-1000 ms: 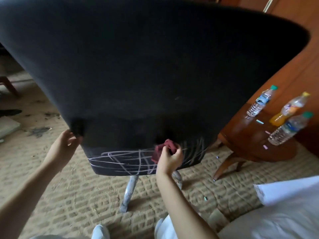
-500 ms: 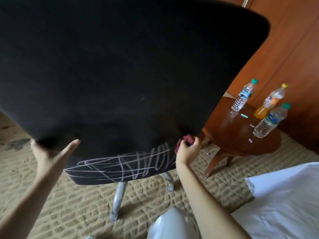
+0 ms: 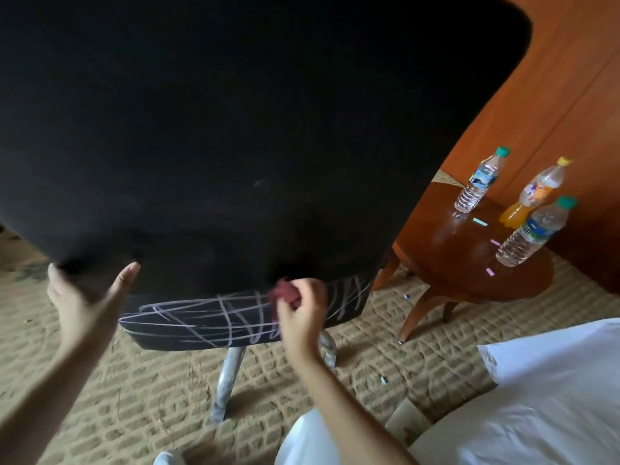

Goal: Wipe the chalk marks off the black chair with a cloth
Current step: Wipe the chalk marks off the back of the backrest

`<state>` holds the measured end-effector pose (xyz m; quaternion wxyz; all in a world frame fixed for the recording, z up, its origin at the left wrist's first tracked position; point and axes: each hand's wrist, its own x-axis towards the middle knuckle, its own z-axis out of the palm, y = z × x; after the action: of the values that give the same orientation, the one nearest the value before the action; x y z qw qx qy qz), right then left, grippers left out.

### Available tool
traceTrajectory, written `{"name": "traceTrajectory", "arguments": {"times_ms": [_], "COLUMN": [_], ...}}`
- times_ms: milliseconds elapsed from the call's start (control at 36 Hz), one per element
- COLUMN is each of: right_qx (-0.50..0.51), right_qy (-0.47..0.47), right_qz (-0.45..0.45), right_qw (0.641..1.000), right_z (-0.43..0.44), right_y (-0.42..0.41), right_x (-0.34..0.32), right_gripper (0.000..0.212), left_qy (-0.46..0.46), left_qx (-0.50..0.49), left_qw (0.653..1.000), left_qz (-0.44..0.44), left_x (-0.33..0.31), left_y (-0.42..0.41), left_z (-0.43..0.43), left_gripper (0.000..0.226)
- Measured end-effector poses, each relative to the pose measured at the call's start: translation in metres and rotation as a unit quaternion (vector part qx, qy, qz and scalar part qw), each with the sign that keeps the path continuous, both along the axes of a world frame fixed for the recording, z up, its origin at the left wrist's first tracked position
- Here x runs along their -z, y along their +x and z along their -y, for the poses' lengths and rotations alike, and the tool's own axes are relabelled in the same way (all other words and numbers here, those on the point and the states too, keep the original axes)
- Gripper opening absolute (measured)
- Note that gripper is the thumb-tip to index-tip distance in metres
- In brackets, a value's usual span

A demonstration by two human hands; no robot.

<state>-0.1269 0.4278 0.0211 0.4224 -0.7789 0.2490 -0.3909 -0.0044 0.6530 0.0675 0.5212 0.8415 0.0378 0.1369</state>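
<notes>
R hand (image 3: 302,313) pinches crumpled red cloth (image 3: 283,293) on matte black chair (image 3: 235,129), over chalk marks (image 3: 214,317); L hand (image 3: 80,297) grips chair's rounded lower-left edge.

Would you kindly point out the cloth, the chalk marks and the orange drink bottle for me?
cloth (image 3: 284,290), head view, on the bunched red fabric.
chalk marks (image 3: 222,303), head view, on crossing lines low on the black chair (image 3: 268,129).
orange drink bottle (image 3: 536,193), head view, on its mid-body.
</notes>
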Motion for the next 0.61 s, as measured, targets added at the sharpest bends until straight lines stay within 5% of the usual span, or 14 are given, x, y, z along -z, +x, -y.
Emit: {"name": "traceTrajectory", "arguments": {"times_ms": [167,306,611], "right_qx": [0.209,0.234,0.194], "right_qy": [0.122,0.128,0.168], "right_qz": [0.023,0.002,0.104], "right_qw": [0.970,0.964,0.961], "right_z": [0.116,0.140,0.045], "right_y": [-0.026,-0.024,0.015], "right_x": [-0.009,-0.006,0.015], "right_gripper": [0.023,0.020,0.024], "left_qy": [0.007,-0.049,-0.084], "left_qx": [0.030,0.097,0.052], "left_qw": [0.998,0.987,0.987], "left_qz": [-0.062,-0.114,-0.129], "left_x": [0.015,0.021,0.017], "left_y": [-0.056,-0.082,-0.076], "left_z": [0.067,0.126,0.161], "left_gripper": [0.105,0.119,0.133]}}
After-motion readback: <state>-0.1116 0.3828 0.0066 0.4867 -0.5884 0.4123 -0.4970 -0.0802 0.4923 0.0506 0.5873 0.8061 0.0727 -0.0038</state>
